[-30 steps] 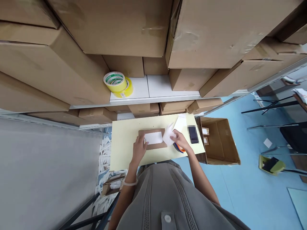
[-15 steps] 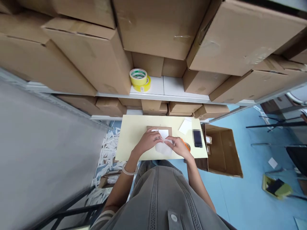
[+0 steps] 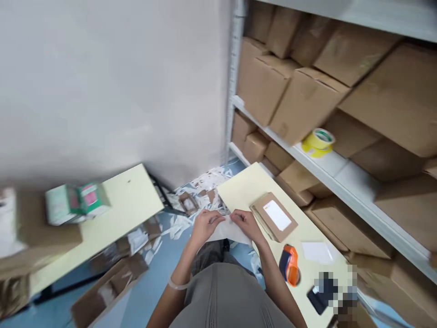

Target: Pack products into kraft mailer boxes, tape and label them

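My left hand (image 3: 205,227) and my right hand (image 3: 246,224) both pinch the upper edge of a thin whitish sheet (image 3: 228,231) in front of my body. The sheet hangs past the near edge of the cream table (image 3: 252,180). On the table beside my right hand lies a flat brown cardboard packet (image 3: 259,210) with a white label (image 3: 277,215), apparently on others. Closer to me is an orange tape dispenser (image 3: 291,266). A white paper (image 3: 316,252) and a dark, partly pixelated phone (image 3: 316,300) lie farther right.
A shelf rack (image 3: 355,182) full of cardboard boxes (image 3: 310,100) rises behind the table, with tape rolls (image 3: 318,142) on one shelf. To the left stands another cream table (image 3: 128,198) with green-and-white cartons (image 3: 93,199). White scraps (image 3: 205,182) and an open box (image 3: 85,294) lie on the floor.
My view has swung left, bringing the second table into sight. Both hands have moved off the labelled packet with the sheet, which now hangs beyond the table edge.
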{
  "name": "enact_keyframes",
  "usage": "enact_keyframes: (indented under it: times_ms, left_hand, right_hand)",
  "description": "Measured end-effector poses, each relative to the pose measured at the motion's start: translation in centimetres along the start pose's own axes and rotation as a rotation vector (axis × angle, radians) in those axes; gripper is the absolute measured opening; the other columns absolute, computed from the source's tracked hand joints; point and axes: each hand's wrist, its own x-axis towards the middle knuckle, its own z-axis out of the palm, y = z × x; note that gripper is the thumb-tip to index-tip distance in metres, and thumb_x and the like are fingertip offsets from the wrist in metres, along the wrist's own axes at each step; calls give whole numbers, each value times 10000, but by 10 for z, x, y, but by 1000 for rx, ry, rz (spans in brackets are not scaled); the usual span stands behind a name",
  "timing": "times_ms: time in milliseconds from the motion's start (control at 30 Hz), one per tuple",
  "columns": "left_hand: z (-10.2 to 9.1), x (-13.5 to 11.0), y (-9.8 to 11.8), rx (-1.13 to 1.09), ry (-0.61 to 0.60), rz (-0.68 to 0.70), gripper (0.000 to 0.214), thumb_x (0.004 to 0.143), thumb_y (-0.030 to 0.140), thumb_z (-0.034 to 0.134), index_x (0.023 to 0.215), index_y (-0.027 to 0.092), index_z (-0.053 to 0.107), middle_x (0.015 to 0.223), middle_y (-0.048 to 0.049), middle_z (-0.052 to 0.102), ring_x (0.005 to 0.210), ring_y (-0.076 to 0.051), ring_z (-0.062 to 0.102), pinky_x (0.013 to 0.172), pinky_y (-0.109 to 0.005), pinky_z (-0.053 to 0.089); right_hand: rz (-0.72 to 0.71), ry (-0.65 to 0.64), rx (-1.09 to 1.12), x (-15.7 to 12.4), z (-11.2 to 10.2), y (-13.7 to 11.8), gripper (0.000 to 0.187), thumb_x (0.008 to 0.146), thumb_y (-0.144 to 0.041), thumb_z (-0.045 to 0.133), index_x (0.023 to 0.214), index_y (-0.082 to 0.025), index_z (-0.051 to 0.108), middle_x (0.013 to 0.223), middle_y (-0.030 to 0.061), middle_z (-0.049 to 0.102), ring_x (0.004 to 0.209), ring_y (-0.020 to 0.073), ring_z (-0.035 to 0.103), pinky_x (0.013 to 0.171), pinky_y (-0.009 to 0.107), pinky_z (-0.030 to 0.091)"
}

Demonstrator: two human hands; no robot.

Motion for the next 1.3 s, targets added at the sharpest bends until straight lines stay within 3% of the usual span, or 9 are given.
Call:
enact_keyframes:
  times_ms: [200, 367, 533, 700, 867, 1033, 1133, 1200, 1300]
  left_hand:
    - [-57, -56, -33, -69, 283, -172, 341, 872, 511, 581, 720, 243, 727, 761, -30, 752, 739, -196, 642, 811, -325, 438]
    - [-110, -81, -70, -195, 645, -358, 307, 863, 463, 575, 720, 210, 677, 714, -1, 689, 670, -159, 576, 685, -270, 417]
    - [-200, -122, -141, -279, 1105, -531, 313, 865, 453, 533, 695, 195, 575, 580, 46, 457, 532, -113, 374, 525, -231, 311]
    - [-308, -194, -213, -213, 1468, -617, 275, 887, 429, 514, 760, 188, 552, 636, 44, 472, 585, -114, 402, 567, -226, 342]
    - [-421, -254, -257, 11, 1784, -591, 299, 948, 424, 467, 823, 168, 556, 708, 39, 500, 640, -97, 432, 622, -218, 375]
    - [-500, -262, -286, -26, 1668, -579, 346, 1005, 410, 423, 1098, 122, 591, 1004, -47, 635, 890, -136, 584, 801, -287, 499]
    - [-513, -259, -301, -53, 1596, -576, 379, 943, 389, 574, 1234, 147, 578, 1222, -91, 611, 1051, -219, 616, 890, -418, 542]
    - [-512, -259, -310, -66, 1565, -577, 401, 924, 380, 605, 1260, 162, 573, 1264, -98, 595, 1080, -236, 617, 902, -451, 546]
    - [-503, -265, -320, -80, 1551, -592, 395, 930, 374, 599, 1263, 164, 569, 1262, -102, 595, 1071, -225, 619, 894, -445, 548]
  right_hand:
    - [-93, -144, 14, 37, 87, -31, 382, 861, -496, 537, 648, -187, 605, 599, -27, 503, 604, 130, 424, 595, 250, 298]
    - [13, 80, 122, 70, 122, -41, 426, 756, -591, 598, 777, -171, 663, 696, 10, 627, 634, 162, 506, 594, 256, 374]
    - [49, 168, 175, 118, 176, -58, 436, 733, -602, 640, 793, -170, 630, 613, -28, 551, 553, 125, 431, 518, 233, 331]
    - [-46, 31, 150, 167, 304, -109, 403, 713, -565, 655, 777, -168, 623, 673, -2, 601, 607, 141, 484, 557, 237, 373]
    - [-292, -234, 69, 206, 457, -199, 376, 792, -547, 563, 790, -176, 619, 771, 38, 651, 714, 177, 554, 616, 250, 410]
    - [-449, -393, 98, 240, 612, -270, 322, 856, -495, 483, 874, -186, 573, 902, 47, 660, 854, 188, 597, 743, 265, 448]
    - [-256, -445, -5, 255, 687, -277, 246, 857, -437, 478, 840, -198, 535, 897, 40, 649, 908, 189, 596, 820, 289, 454]
    - [-205, -456, -45, 261, 715, -271, 230, 848, -419, 499, 888, -195, 536, 908, 55, 652, 934, 208, 600, 853, 332, 457]
    - [-207, -456, -67, 266, 718, -254, 301, 817, -392, 563, 1030, -183, 534, 1057, 112, 663, 1049, 247, 599, 936, 390, 440]
